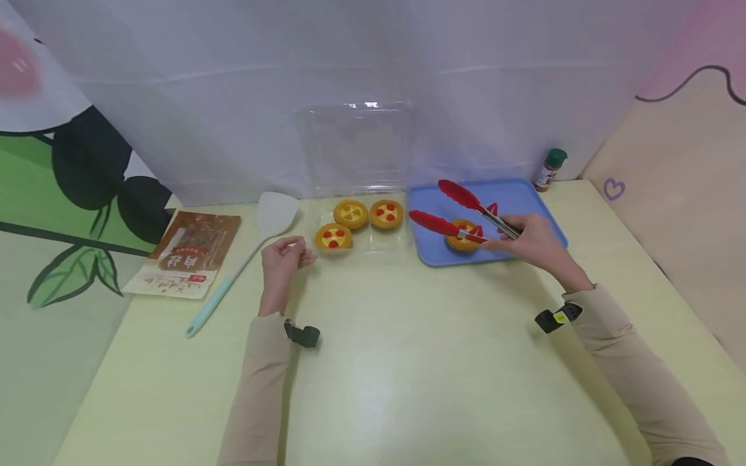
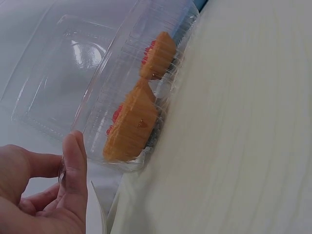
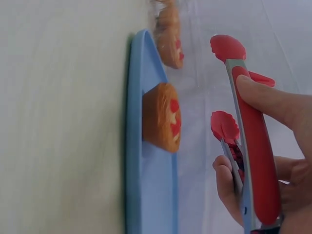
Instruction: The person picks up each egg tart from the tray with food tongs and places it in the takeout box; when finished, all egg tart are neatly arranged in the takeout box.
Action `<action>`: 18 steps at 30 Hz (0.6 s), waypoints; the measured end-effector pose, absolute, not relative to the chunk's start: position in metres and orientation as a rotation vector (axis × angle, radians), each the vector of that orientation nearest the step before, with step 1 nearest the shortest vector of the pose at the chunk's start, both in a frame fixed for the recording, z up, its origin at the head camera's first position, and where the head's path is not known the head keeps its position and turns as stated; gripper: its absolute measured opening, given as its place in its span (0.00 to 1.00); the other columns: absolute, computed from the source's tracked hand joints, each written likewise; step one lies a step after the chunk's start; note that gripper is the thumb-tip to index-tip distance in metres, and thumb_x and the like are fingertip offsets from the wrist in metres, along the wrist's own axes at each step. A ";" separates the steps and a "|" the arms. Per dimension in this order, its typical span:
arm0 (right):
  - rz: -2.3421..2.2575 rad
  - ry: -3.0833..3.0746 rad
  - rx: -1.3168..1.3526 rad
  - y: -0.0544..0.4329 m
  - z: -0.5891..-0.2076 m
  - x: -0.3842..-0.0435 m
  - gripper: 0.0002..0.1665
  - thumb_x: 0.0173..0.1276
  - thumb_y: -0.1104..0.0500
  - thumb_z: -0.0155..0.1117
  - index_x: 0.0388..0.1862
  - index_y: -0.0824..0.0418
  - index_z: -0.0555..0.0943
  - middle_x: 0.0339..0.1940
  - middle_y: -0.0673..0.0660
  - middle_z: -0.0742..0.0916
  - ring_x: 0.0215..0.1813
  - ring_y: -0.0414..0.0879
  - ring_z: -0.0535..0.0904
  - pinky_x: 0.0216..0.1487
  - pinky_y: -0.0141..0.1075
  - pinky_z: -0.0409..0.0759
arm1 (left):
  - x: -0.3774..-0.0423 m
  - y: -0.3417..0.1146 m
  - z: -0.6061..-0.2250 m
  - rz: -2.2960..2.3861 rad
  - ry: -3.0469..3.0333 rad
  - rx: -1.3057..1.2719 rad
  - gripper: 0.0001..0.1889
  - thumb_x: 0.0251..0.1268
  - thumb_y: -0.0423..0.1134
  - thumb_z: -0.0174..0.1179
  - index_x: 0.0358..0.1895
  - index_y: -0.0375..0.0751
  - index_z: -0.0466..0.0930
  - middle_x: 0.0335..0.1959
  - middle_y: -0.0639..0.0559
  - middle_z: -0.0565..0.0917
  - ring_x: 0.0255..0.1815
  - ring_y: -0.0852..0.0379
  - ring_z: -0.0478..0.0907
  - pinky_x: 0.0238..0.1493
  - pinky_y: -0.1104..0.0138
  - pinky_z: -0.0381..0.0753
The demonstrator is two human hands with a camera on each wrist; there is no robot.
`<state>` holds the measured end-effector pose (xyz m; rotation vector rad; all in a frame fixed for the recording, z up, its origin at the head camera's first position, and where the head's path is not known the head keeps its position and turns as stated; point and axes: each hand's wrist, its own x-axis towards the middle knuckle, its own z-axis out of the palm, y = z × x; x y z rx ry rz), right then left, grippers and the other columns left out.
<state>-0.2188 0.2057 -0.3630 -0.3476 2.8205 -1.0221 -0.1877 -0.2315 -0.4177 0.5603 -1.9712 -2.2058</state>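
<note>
One hand, the left (image 1: 284, 259), pinches the upper-centre clamshell (image 1: 358, 145); the right hand (image 1: 535, 241) grips spread tongs (image 1: 434, 222); over-squeezing could crush the tart (image 3: 163, 117) beneath.

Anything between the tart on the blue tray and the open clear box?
Only low edges: the rim of the blue tray and the side of the clear box. The tongs in the right hand hang above the tray; the lid stands open.

No text can be read surely: the packet (image 1: 195, 249) bears pale characters, too blurred; the label on the bottle (image 1: 549, 169) is too small.
</note>
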 end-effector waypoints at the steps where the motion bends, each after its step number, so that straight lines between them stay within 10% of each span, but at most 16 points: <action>1: -1.008 2.824 -0.325 0.210 -0.364 -0.217 0.44 0.56 0.40 0.75 0.62 0.69 0.76 0.30 0.57 0.84 0.26 0.47 0.70 0.19 0.34 0.66 | -0.188 -0.231 -0.418 -2.202 -1.975 0.562 0.17 0.71 0.28 0.55 0.57 0.19 0.71 0.19 0.56 0.81 0.20 0.65 0.81 0.30 0.75 0.87; 18: -0.845 2.866 -0.285 0.245 -0.381 -0.195 0.48 0.55 0.40 0.76 0.63 0.73 0.74 0.23 0.54 0.82 0.20 0.43 0.64 0.15 0.32 0.60 | -0.188 -0.230 -0.418 -2.190 -1.978 0.571 0.16 0.71 0.28 0.54 0.57 0.19 0.72 0.18 0.57 0.80 0.20 0.66 0.81 0.30 0.76 0.87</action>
